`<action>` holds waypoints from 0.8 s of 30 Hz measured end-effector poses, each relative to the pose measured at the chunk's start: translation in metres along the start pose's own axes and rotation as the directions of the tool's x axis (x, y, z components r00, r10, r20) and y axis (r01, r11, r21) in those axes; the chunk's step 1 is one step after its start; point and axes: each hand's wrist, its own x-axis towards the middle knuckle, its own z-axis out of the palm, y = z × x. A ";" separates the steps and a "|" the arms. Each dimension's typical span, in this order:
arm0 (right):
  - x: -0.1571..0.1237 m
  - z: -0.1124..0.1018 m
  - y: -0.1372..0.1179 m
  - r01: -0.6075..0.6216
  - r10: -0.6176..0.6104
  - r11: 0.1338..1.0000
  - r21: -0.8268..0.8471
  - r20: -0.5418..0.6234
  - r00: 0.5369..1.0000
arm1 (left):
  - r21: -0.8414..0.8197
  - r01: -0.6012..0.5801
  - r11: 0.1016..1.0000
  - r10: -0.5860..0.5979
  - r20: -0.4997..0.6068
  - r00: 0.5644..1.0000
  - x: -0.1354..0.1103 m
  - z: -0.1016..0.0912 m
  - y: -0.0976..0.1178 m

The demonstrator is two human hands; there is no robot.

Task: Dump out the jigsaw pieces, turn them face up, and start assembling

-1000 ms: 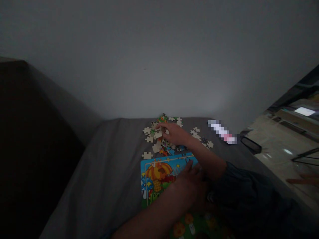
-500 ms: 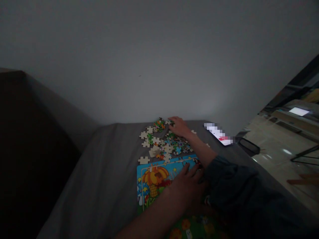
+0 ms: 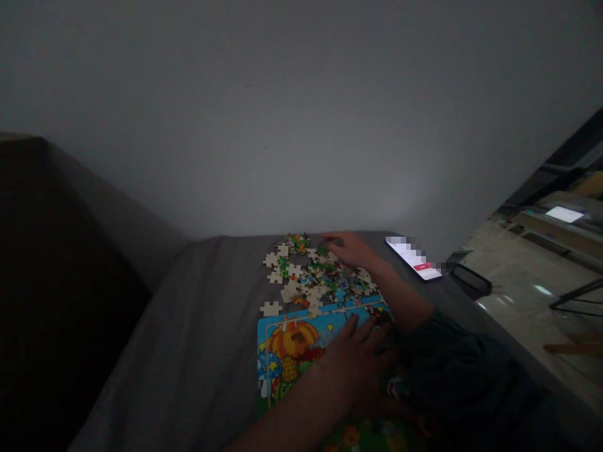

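My left hand (image 3: 360, 361) lies over a colourful puzzle board (image 3: 292, 339) printed with a pumpkin, stars and a blue sky. Its fingers are spread, and much of the board is hidden under that hand and forearm. Beyond the board's far edge is a loose heap of jigsaw pieces (image 3: 315, 282), some picture side up and some showing plain pale backs. At the heap's far right side, my right hand (image 3: 354, 250) reaches over the pieces, fingers stretched out and apart, with nothing visible in them. A pale jigsaw piece (image 3: 271, 308) lies by the board's far left corner.
A phone with a lit screen (image 3: 414, 258) rests to the right of the heap on the grey cloth surface (image 3: 202, 326). A pale wall (image 3: 301, 125) rises directly behind. A dark block (image 3: 61, 282) stands at the left, and a tiled floor (image 3: 509, 276) shows at the right.
My right hand has shifted slightly right and towards me, over the heap. Some pieces near it have shifted, including a pale one now nearer the heap's middle. My left hand stays on the board.
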 end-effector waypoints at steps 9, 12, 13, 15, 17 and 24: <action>-0.004 0.011 0.020 -0.125 0.125 0.992 0.000 -0.053 0.991 | 0.012 0.019 1.000 -0.019 0.041 0.999 0.000 -0.004 0.002; -0.005 0.008 0.002 -0.066 0.066 0.998 0.020 0.027 0.997 | 0.028 0.014 1.000 -0.015 0.032 0.999 0.000 -0.003 0.001; -0.004 0.005 -0.007 -0.041 0.040 0.999 0.030 0.042 0.998 | 0.033 0.010 0.999 -0.011 0.023 1.000 0.000 -0.003 0.001; 0.003 0.002 -0.028 0.011 -0.013 0.999 0.049 0.056 0.998 | 0.054 0.002 0.999 -0.002 0.008 1.000 0.001 -0.001 0.000; 0.013 0.004 -0.050 0.064 -0.069 0.996 0.062 0.084 0.994 | 0.098 -0.006 0.995 0.005 0.010 1.000 0.002 0.000 0.000; 0.035 0.035 -0.082 0.124 -0.135 0.990 0.064 0.220 0.966 | 0.264 0.011 0.964 -0.053 0.155 0.986 0.008 -0.007 0.004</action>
